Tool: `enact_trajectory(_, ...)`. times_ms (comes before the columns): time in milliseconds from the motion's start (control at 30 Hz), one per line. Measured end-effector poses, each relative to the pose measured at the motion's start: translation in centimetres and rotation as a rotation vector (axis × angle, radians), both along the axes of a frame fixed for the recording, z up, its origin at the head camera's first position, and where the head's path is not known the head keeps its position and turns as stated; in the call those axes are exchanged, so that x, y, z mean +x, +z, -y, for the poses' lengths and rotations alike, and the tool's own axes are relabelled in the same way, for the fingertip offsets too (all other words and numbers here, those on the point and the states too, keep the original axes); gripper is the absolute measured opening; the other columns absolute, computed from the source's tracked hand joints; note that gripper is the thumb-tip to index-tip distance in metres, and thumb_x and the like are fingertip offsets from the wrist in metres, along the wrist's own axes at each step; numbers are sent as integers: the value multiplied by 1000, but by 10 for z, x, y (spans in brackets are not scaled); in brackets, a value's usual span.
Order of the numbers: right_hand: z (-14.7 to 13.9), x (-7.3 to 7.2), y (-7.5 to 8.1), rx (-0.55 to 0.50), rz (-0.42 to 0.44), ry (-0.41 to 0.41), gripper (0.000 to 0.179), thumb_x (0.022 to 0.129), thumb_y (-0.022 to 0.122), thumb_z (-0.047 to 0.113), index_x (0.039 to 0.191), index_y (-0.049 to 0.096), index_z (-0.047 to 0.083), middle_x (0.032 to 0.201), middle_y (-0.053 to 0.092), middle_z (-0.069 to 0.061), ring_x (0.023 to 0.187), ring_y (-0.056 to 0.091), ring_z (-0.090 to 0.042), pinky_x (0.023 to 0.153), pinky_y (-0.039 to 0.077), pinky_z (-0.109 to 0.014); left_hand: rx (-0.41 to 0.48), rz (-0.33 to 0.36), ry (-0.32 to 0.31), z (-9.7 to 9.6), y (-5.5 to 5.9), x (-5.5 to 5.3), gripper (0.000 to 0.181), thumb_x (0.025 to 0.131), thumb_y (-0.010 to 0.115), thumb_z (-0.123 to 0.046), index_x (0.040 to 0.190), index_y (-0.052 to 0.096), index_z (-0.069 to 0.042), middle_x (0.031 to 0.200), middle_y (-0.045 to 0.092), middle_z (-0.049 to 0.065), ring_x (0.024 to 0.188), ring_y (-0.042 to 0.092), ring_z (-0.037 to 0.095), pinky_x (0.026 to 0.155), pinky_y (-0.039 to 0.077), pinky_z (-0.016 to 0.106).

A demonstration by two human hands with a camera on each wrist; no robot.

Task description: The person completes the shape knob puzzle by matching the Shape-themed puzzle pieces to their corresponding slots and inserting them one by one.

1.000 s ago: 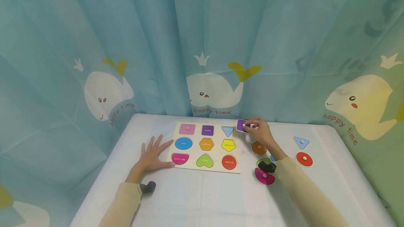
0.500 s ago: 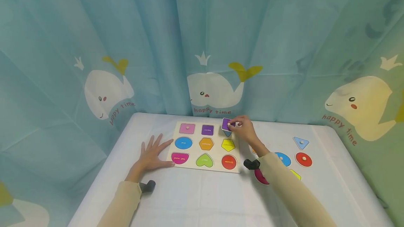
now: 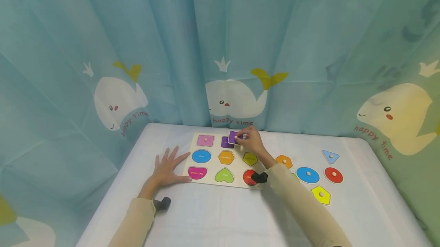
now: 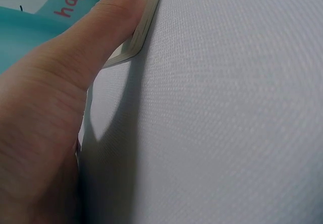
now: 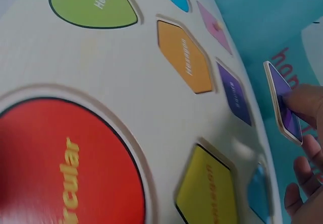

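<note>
- Left hand (image 3: 166, 170): fingers spread, gripping nothing; thumb on a corner of the puzzle board (image 3: 211, 167) — light, steady pressure there should stop it sliding.
- Right hand (image 3: 251, 141), over the far row: pinching the purple square piece (image 3: 232, 136) by its knob (image 3: 236, 137); piece aloft, partly overlapping the purple recess (image 3: 224, 143) in the head view.
- Judgement: ease slightly left, square the corners, lower flat — tilt could catch the rim.
</note>
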State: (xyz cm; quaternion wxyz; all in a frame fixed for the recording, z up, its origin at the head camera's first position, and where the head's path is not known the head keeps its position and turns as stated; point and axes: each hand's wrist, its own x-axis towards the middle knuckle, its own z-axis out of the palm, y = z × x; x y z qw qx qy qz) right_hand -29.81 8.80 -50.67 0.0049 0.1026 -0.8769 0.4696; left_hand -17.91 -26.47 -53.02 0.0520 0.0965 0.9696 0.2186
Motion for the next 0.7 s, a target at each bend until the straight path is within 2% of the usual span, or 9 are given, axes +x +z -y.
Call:
enact_trajectory(200, 15, -1, -9, 32, -19, 12, 14, 91, 78, 15, 100, 81, 4, 120, 59, -17, 102, 56, -33, 91, 49, -48, 4, -1, 3, 0, -1, 0, 107, 69, 78, -73, 158, 41, -28, 171, 13, 17, 154, -2, 52, 114, -8, 77)
enact_trajectory(400, 26, -3, -15, 64, 11, 1, 12, 91, 79, 17, 98, 81, 7, 121, 60, -14, 104, 53, -30, 94, 46, -46, -5, 4, 5, 0, 1, -1, 106, 69, 79, -72, 159, 41, -29, 171, 13, 17, 154, -2, 51, 114, -8, 76)
enact_trajectory(700, 34, -4, -19, 131, 31, 2, 11, 91, 78, 19, 97, 82, 10, 125, 59, -12, 114, 52, -34, 103, 37, -55, -10, 7, -2, 2, -3, -2, 104, 71, 78, -72, 159, 41, -29, 171, 12, 17, 154, -2, 51, 114, -9, 77)
